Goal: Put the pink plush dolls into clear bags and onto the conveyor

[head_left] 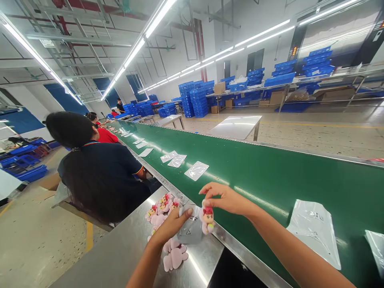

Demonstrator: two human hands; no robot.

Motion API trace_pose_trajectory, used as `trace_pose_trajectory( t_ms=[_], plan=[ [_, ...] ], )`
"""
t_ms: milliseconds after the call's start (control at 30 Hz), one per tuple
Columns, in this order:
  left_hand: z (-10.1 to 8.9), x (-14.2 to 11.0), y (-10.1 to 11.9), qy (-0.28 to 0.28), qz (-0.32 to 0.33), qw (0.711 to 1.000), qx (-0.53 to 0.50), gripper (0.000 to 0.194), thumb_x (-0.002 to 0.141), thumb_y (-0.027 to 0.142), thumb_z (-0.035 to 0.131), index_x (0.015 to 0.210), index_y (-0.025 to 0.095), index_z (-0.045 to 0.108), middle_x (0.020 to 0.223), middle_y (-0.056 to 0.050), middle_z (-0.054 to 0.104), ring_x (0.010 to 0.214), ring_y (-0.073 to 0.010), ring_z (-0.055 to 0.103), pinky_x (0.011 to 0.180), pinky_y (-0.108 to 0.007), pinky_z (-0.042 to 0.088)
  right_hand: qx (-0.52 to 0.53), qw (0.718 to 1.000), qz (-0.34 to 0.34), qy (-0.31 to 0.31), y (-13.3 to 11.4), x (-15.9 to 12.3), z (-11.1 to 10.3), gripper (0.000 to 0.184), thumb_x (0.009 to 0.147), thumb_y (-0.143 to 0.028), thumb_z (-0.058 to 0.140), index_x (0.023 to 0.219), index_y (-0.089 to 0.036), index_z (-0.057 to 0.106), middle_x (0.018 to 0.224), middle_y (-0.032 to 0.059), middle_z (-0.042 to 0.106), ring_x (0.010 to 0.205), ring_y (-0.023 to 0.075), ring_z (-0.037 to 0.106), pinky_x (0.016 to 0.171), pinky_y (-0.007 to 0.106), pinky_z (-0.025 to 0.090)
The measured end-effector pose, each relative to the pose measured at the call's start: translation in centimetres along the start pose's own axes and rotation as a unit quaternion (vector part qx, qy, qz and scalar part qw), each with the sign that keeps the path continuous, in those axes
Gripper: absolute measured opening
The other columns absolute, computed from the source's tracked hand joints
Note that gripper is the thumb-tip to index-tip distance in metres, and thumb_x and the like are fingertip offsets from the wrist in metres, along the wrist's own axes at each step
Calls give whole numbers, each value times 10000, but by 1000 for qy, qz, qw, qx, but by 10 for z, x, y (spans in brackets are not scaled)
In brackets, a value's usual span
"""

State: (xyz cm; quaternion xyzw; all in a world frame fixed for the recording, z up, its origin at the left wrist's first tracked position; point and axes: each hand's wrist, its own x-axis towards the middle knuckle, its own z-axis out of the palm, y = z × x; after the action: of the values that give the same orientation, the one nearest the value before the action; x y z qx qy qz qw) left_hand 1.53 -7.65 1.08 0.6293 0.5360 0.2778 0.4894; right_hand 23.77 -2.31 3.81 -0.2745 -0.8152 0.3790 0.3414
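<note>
Your right hand (224, 197)'s got a little pink doll (208, 221) pinched, just right of the plastic bag (191, 235) your left hand (170, 225)'s pinching.

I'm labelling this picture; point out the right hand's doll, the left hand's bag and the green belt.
Doll (208, 217), head view: its face.
Bag (191, 233), head view: its lower part.
Green belt (255, 172), head view: bare surface.

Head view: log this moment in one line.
left hand: holds grey plastic pouch | right hand: holds pink plush doll | nearby: green conveyor belt
</note>
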Motion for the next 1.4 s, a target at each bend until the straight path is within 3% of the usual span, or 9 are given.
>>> trace_pose_trajectory(
  t_ms=[200,400,633,900,1067,1167,1267,1300,1400],
  plan=[
    [2,-4,7,-30,31,999,-29,412,733,517,570,915,156,649,781,-33,638,748,-184,541,664,-268,408,-104,991,83,-18,-8,-1,15,215,817,-339,518,728,-207,661,718,-9,654,653,122,560,601,232,401],
    [11,5,-15,36,48,994,-90,373,769,480,548,895,139,628,794,-35,615,739,-166,529,683,-273,394,12,996,90,23,-7,-4,3,245,788,-397,552,722,-189,665,851,22,662,762,149,582,691,264,443],
    [24,8,-18,60,73,992,-88,303,661,398,690,748,136,567,655,20,510,615,-108,439,582,-219,331,158,962,73,213,-30,3,-20,301,764,-460,577,711,-166,615,720,16,615,708,141,559,684,277,461],
    [36,6,-16,109,102,988,-30,344,635,428,691,782,136,585,709,-1,556,664,-138,467,610,-235,361,-66,985,57,150,-31,-10,14,238,854,-351,488,745,-214,650,788,2,655,755,139,577,696,272,445],
    [59,14,6,15,120,992,-35,324,677,403,666,850,140,591,759,-1,587,696,-134,501,619,-230,381,-175,985,1,6,-30,-32,6,360,878,-402,432,727,-214,700,1314,30,480,1264,256,329,1013,424,288],
    [59,29,24,-96,146,985,10,319,670,400,672,866,152,630,812,-7,628,753,-158,550,645,-238,411,-198,977,27,-75,-32,-47,-11,349,863,-454,440,833,-233,708,1315,34,479,1227,262,383,995,411,314],
    [41,65,34,-270,160,949,30,496,703,481,616,1097,180,606,1100,-56,628,1005,-241,559,823,-312,436,-184,977,90,-58,-21,-60,-37,381,879,-441,385,909,-221,695,1063,60,637,927,207,585,825,324,430],
    [33,82,33,-264,161,950,37,530,783,514,496,1197,187,545,1221,-72,570,1110,-254,512,900,-344,407,-174,976,128,-36,-13,-64,-48,409,876,-455,372,888,-206,695,956,59,664,821,192,604,750,298,449],
    [18,137,19,-51,136,969,200,635,842,526,357,1366,170,332,1441,-103,310,1315,-253,278,1055,-395,244,-148,956,252,23,25,-77,-86,460,800,-548,429,773,-168,687,751,46,668,715,201,607,626,269,452]
  ],
)
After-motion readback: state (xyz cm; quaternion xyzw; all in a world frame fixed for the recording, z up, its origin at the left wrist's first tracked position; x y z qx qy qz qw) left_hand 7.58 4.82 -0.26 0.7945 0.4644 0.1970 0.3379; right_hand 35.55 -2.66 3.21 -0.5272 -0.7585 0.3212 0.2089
